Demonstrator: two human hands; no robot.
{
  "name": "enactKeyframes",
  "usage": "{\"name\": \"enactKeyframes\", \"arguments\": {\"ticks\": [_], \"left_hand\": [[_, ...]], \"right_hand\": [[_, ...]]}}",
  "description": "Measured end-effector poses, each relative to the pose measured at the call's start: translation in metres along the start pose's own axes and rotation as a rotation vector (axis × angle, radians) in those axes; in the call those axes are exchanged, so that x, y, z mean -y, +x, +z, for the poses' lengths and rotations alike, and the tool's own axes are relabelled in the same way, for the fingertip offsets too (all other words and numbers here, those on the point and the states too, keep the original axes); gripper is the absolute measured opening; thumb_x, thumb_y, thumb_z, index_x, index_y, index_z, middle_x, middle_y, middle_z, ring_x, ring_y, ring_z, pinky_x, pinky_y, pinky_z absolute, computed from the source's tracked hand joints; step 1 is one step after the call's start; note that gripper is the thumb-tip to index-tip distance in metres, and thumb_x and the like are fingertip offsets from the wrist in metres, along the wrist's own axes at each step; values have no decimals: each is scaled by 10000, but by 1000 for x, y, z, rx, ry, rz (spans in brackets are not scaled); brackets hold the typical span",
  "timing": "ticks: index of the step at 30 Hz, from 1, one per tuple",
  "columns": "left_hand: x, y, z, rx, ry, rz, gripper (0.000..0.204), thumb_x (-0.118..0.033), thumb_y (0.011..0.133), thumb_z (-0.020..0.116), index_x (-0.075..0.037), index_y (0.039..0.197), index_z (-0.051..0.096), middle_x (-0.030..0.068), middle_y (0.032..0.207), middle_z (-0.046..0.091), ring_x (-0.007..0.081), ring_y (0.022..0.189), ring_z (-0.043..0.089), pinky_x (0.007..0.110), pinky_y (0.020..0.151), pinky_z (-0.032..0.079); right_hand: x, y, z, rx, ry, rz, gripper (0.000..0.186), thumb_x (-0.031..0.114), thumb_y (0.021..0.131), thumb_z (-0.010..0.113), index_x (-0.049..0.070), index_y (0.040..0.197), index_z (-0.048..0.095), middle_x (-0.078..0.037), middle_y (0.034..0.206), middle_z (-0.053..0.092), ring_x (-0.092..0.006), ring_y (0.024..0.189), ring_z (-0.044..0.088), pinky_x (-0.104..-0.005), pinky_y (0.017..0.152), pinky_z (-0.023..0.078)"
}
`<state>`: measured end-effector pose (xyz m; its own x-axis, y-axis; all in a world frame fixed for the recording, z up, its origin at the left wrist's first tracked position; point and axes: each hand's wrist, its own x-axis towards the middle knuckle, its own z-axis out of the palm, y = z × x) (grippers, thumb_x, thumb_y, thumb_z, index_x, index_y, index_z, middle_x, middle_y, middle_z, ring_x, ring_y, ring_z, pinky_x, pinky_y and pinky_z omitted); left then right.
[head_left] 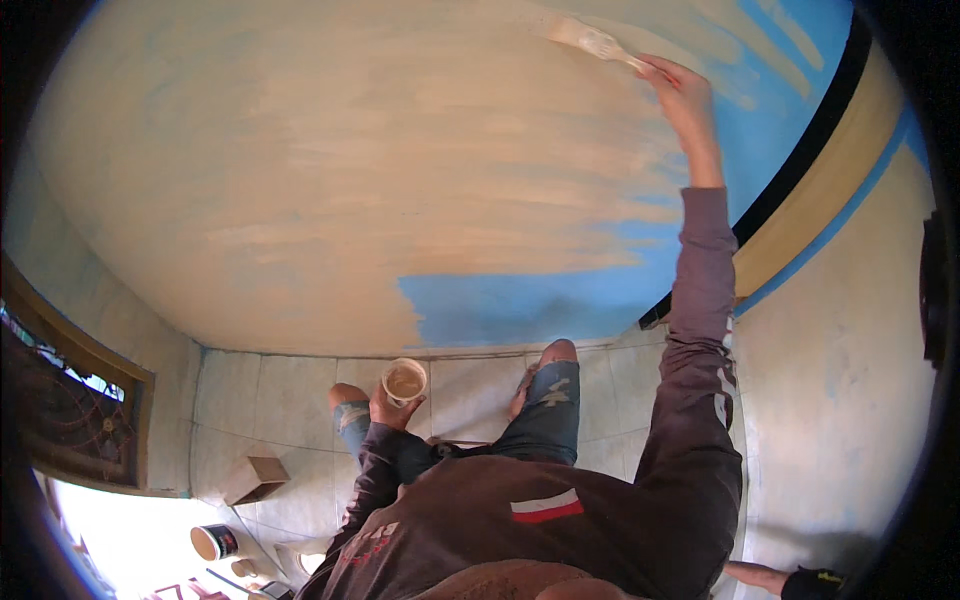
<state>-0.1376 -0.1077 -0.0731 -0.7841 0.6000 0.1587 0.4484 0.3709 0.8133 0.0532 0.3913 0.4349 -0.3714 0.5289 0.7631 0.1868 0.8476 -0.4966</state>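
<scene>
My right hand (688,105) is stretched far up and to the right, its fingers closed around the handle of a paintbrush (598,43). The brush's bristles, coated in beige paint, lie against the wall (330,180). Much of that wall is streaked beige, while bright blue shows at its upper right and in a patch (530,305) low down. Down by my left knee, my left hand (390,411) grips a small round tub (424,382) with beige paint inside.
Black trim (790,170) edges the wall at the right, beside another beige wall. A framed window (85,400) is at the left. On the tiled floor (300,400) stand a box (257,480) and a paint bucket (228,541). Someone's limb (757,577) shows at lower right.
</scene>
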Motion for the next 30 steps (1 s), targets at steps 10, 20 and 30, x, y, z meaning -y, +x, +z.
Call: {"name": "enactKeyframes", "arguments": {"ticks": [10,20,30], "left_hand": [[-4,5,-1,21,-26,69,873,-478,668,942,-44,1330,575,181,1189,709,345,1108,697,455,919,568],[-2,3,-3,3,70,1,889,-451,643,962,-34,1322,570,191,1195,703,370,1121,685,460,927,564],[-1,5,2,34,45,62,887,-435,636,970,-38,1320,567,189,1176,709,362,1094,697,457,908,568]], "right_hand": [[-4,-36,-53,-140,28,39,306,205,994,680,36,1242,735,-24,1011,769,-51,807,600,-212,684,450],[-73,-4,-77,-10,-21,-18,309,214,1020,650,39,1264,724,-34,1035,769,-83,926,669,-217,783,490],[-151,-43,-237,-333,-241,112,280,236,970,719,69,1189,770,15,926,738,-70,791,585,-246,696,475]]}}
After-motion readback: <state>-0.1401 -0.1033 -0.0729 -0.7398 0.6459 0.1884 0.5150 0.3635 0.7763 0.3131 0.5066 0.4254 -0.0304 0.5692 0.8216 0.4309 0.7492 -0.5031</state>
